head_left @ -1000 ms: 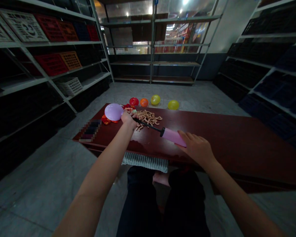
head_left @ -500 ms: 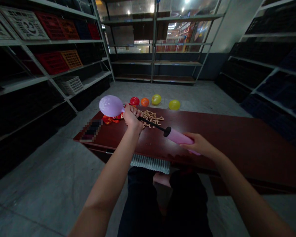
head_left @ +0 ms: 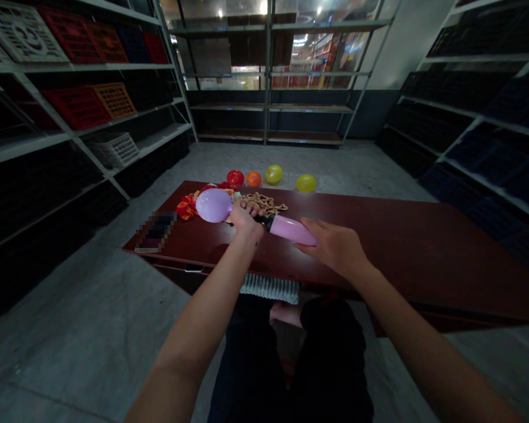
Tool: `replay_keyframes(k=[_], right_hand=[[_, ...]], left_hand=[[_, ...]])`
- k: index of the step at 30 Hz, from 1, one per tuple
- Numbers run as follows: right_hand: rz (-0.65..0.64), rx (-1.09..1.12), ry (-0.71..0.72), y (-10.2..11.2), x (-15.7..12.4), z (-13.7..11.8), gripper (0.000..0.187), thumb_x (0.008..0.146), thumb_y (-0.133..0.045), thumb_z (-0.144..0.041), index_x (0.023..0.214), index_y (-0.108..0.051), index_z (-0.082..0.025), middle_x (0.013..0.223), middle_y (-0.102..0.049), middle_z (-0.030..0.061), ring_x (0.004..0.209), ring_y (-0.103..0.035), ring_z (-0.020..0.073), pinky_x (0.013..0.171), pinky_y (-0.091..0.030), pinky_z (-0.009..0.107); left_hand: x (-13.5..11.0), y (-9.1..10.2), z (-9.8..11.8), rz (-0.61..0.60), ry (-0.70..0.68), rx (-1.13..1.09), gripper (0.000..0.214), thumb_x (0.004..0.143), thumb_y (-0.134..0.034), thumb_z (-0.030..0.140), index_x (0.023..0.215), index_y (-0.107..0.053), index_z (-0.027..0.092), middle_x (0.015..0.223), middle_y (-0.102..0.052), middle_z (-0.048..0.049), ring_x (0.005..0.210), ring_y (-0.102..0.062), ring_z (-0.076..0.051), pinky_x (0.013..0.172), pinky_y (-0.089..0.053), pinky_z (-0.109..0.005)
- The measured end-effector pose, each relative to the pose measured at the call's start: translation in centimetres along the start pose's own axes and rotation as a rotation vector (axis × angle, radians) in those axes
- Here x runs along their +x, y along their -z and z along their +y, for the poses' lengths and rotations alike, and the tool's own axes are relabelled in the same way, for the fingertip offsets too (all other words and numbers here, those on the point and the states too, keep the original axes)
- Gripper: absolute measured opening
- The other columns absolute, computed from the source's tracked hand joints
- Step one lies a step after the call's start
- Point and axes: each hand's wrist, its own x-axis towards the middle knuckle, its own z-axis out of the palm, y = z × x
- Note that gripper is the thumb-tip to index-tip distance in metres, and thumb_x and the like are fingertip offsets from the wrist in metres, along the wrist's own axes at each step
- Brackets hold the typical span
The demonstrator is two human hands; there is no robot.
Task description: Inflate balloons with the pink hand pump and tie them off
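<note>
Leftward, faces a metal shelving rack [head_left: 26, 148] bearing lattice-sided plastic crates: a white crate [head_left: 24, 32], a red crate [head_left: 70, 32] and an orange crate [head_left: 109, 42] on an upper shelf, a second red and orange pair underneath, and a smaller white basket [head_left: 121, 148] lower down. Cannot make out any contents. Stretches both bare forearms forward over the reddish-brown tabletop [head_left: 379, 235], with the left arm nearly straight and the right one angled inward from the side. Closes the left grip [head_left: 247, 216] around the lilac balloon's [head_left: 214, 205] neck, against the black end of a hand pump [head_left: 293, 230]. Wraps the right grip [head_left: 332, 242] around the pump's pink barrel, holding it aslant. Carries the balloon above the tabletop, just left of the left grip, inflated, rounded, smooth and lightly speckled. Has a tan tangle of curly strips [head_left: 268, 204] near the left grip, with crumpled red-and-yellow packets [head_left: 186, 208] beside the balloon.
</note>
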Motion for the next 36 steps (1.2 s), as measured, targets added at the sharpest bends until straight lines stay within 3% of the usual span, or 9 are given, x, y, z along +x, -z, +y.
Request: replay_keyframes(k=[6, 14, 18, 27, 36], right_hand=[[0.095, -0.163, 0.088, -0.9, -0.5, 0.5, 0.051, 0.095, -0.042, -0.052, 0.135, -0.051, -0.021, 0.101, -0.071, 0.0106, 0.083, -0.063, 0.0227, 0.067, -0.035, 0.031], [0.095, -0.203, 0.078, -1.9, -2.3, 3.2, 0.051, 0.095, -0.041, -0.055, 0.13, -0.054, -0.021, 0.101, -0.07, 0.0103, 0.083, -0.061, 0.0219, 0.069, -0.032, 0.031], [0.094, -0.182, 0.059, -2.0, -2.2, 3.7, 0.05, 0.092, -0.046, -0.055, 0.126, -0.056, -0.02, 0.099, -0.07, 0.0107, 0.083, -0.061, 0.0223, 0.069, -0.033, 0.031], [0.095, -0.143, 0.019, -1.6, -1.4, 4.6, 0.047, 0.084, -0.06, -0.043, 0.124, -0.057, -0.017, 0.106, -0.069, 0.0114, 0.086, -0.063, 0.0241, 0.07, -0.037, 0.032], [0.103, -0.158, 0.04, 0.1, 0.8, 1.3, 0.044, 0.082, -0.065, -0.043, 0.117, -0.057, -0.019, 0.102, -0.068, 0.0103, 0.087, -0.062, 0.0246, 0.07, -0.035, 0.033]], left_hand=[[2.1, 0.3, 0.9, 0.043, -0.024, 0.015, 0.035, 0.095, -0.042, 0.026, 0.065, -0.025, 0.021, 0.046, -0.022, 0.0092, 0.033, -0.022, -0.006, 0.039, -0.023, -0.022], [4.3, 0.6, 6.2, 0.094, -0.113, 0.022, 0.035, 0.095, -0.038, 0.022, 0.064, -0.023, 0.021, 0.043, -0.02, 0.0095, 0.03, -0.021, -0.006, 0.036, -0.021, -0.022], [3.9, 0.6, 7.3, 0.057, -0.12, 0.036, 0.038, 0.098, -0.037, 0.028, 0.064, -0.022, 0.021, 0.044, -0.02, 0.0094, 0.03, -0.021, -0.005, 0.037, -0.022, -0.021], [1.2, 1.3, 5.1, -0.037, -0.236, -0.066, 0.042, 0.098, -0.042, 0.032, 0.062, -0.023, 0.02, 0.047, -0.021, 0.0076, 0.033, -0.022, -0.006, 0.037, -0.021, -0.021], [-2.2, 0.0, 0.3, -0.062, -0.225, -0.067, 0.041, 0.097, -0.045, 0.033, 0.064, -0.024, 0.02, 0.051, -0.022, 0.0072, 0.037, -0.023, -0.006, 0.04, -0.023, -0.022]])
